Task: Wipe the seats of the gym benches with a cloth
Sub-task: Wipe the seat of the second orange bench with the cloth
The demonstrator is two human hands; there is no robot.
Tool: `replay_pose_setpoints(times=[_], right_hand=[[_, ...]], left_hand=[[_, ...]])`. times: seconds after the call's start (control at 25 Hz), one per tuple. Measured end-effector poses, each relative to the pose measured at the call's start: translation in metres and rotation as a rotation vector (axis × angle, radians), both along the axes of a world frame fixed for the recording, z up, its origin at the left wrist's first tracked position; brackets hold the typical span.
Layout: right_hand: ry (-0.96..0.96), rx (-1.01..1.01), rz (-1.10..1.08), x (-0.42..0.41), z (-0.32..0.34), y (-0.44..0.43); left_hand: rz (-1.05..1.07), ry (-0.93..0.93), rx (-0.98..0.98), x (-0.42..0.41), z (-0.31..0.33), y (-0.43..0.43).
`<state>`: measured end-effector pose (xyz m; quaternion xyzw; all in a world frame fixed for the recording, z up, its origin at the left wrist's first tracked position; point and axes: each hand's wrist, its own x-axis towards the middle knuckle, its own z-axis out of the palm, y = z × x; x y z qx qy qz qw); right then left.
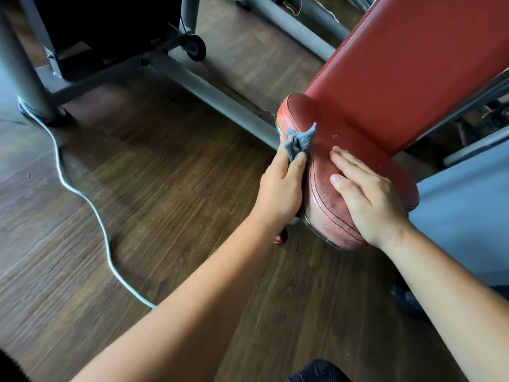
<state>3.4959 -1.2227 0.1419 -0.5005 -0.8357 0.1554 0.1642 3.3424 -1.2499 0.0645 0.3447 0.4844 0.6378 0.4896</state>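
A worn red padded seat (325, 150) of a gym bench sits at centre right, with its red backrest (407, 67) rising behind it. My left hand (281, 186) holds a small grey-blue cloth (298, 142) against the seat's left side edge. My right hand (366, 194) rests flat on top of the seat with straight fingers, nearer its front end. The seat's surface looks scuffed and shiny with damp patches.
A grey metal machine frame (209, 92) crosses the wooden floor behind the bench, with a small wheel (195, 48). A white cable (82, 194) snakes over the floor at left. A grey post (24, 67) stands far left. A pale panel (465, 216) lies at right.
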Motion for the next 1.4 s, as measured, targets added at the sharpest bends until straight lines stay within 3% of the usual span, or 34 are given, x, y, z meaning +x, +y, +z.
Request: replay_pose_setpoints(times=[0.16,0.28,0.52,0.68,0.88,1.08,1.2,1.4], right_hand=[[0.016,-0.005,-0.010,-0.002,0.001,-0.001],[-0.001,-0.011,-0.011,-0.002,0.002,-0.001],[-0.005,0.000,-0.017,0.000,0.001,0.000],[-0.009,0.002,-0.014,0.003,-0.002,0.003],[-0.041,-0.112,-0.085,-0.004,0.028,-0.011],[0.276,-0.187,-0.296,-0.040,0.120,-0.051],[0.515,-0.271,-0.376,-0.067,0.193,-0.078],[0.716,-0.291,-0.412,-0.082,0.295,-0.132]], left_hand=[[-0.070,0.016,0.044,0.013,-0.001,-0.041],[-0.007,0.075,-0.029,0.002,0.010,-0.014],[-0.113,0.004,-0.006,0.008,0.008,-0.056],[-0.074,0.119,-0.060,-0.002,0.011,-0.040],[-0.064,0.417,-0.209,-0.027,0.071,-0.031],[-0.073,0.478,-0.281,-0.040,0.178,-0.037],[-0.090,0.379,-0.331,-0.034,0.255,-0.058],[-0.140,-0.195,-0.451,-0.019,0.369,-0.104]])
